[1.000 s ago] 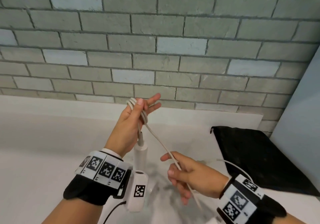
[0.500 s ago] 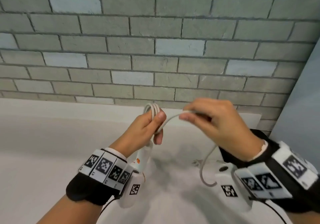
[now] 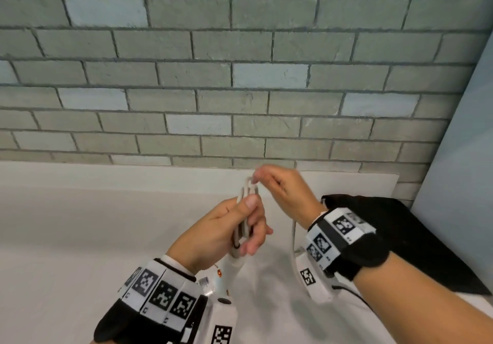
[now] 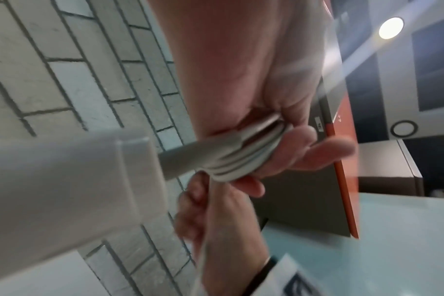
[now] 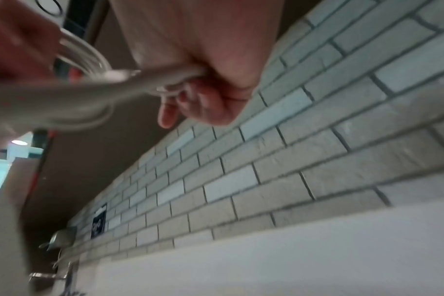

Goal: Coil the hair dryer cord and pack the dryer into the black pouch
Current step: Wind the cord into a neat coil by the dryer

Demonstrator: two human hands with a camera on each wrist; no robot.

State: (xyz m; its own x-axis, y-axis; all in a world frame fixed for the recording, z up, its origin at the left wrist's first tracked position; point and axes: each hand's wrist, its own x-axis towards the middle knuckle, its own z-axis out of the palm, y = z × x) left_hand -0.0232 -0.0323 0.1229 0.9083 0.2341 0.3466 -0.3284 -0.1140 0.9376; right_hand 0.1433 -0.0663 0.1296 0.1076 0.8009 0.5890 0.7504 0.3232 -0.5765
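My left hand (image 3: 240, 223) grips several folded loops of the white cord (image 3: 246, 197) (image 4: 243, 158), thumb pressed on top. The white hair dryer's handle (image 3: 229, 269) (image 4: 64, 180) hangs below that hand, its body hidden behind my left wrist. My right hand (image 3: 269, 181) (image 5: 203, 88) pinches the cord (image 5: 170, 76) just beyond the top of the loops. A slack length of cord (image 3: 293, 234) drops under the right wrist. The black pouch (image 3: 416, 237) lies flat on the counter at the right, behind my right wrist.
A white counter (image 3: 80, 223) runs along a grey brick wall (image 3: 240, 77). A pale panel (image 3: 466, 157) closes off the right side. In the right wrist view a chrome tap (image 5: 61, 238) shows far down the wall.
My right hand rose from low by the counter to the top of the loops, laying another turn of cord. The left hand sank a little and its fingers closed round the bundle.
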